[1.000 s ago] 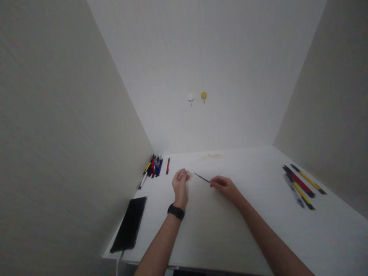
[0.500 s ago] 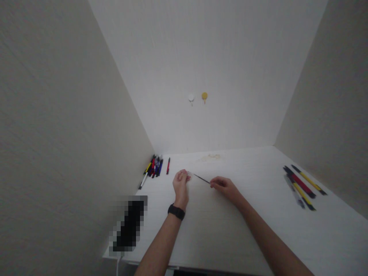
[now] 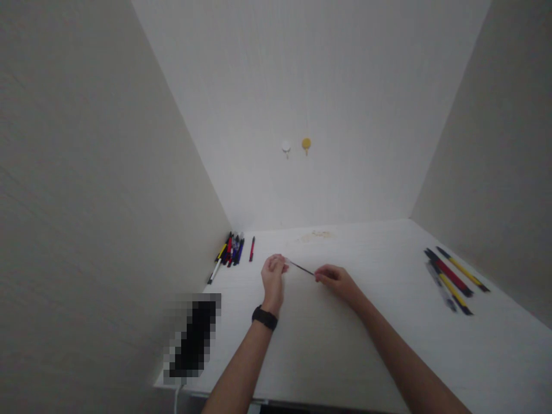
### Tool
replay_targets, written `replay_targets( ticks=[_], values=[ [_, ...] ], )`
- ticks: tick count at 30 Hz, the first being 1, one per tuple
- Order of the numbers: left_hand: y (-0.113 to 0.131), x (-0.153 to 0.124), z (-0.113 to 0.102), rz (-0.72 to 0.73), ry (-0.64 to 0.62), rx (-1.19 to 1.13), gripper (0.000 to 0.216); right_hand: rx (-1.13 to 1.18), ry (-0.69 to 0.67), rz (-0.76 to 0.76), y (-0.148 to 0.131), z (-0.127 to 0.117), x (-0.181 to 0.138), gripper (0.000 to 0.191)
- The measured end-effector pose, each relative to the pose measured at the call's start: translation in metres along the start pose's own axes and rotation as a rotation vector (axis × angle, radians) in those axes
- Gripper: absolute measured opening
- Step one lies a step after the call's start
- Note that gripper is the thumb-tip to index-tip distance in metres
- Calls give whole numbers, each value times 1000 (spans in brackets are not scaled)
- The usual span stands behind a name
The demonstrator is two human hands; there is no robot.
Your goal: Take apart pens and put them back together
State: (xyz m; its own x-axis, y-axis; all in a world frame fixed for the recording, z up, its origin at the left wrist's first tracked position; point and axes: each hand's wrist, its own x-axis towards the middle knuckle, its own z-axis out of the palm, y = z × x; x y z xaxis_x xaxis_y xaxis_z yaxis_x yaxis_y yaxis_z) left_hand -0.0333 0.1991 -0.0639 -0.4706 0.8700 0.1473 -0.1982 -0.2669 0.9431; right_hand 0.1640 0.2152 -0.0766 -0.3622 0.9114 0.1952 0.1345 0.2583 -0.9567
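Note:
My left hand (image 3: pixel 274 276), with a black watch on its wrist, is closed around a clear pen barrel (image 3: pixel 287 261); only its tip end shows past my fingers. A thin dark pen refill (image 3: pixel 302 268) runs from the mouth of that barrel to my right hand (image 3: pixel 334 279). The right thumb and fingertips pinch the refill's other end. Both hands are held over the middle of the white desk (image 3: pixel 319 339). How far the refill reaches inside the barrel is hidden by my left fingers.
A bunch of several pens (image 3: pixel 233 250) lies by the left wall, with a red pen (image 3: pixel 252 249) apart from it. More pens (image 3: pixel 451 276), yellow, red and clear, lie at the right. A pixelated dark object (image 3: pixel 194 336) sits front left. Two hooks (image 3: pixel 306 143) are on the back wall.
My left hand has shifted slightly right, toward my right hand. The visible stretch of refill between the hands is a little shorter. My right hand has hardly moved.

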Motion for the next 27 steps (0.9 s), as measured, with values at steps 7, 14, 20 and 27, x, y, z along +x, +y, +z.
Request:
replay_targets(
  ticks=[7,14,20,27],
  values=[
    [3,-7,5,0,-214,111,35,8,5,-9,-2,1,0,29],
    [4,-9,8,-29,-341,169,30,-2,29,2,3,0,1,26],
    [4,-11,9,-52,-419,173,31,7,40,20,2,2,1,26],
    [5,-12,8,-77,-491,155,31,-88,-110,-41,-4,-1,-2,32]
  ],
)
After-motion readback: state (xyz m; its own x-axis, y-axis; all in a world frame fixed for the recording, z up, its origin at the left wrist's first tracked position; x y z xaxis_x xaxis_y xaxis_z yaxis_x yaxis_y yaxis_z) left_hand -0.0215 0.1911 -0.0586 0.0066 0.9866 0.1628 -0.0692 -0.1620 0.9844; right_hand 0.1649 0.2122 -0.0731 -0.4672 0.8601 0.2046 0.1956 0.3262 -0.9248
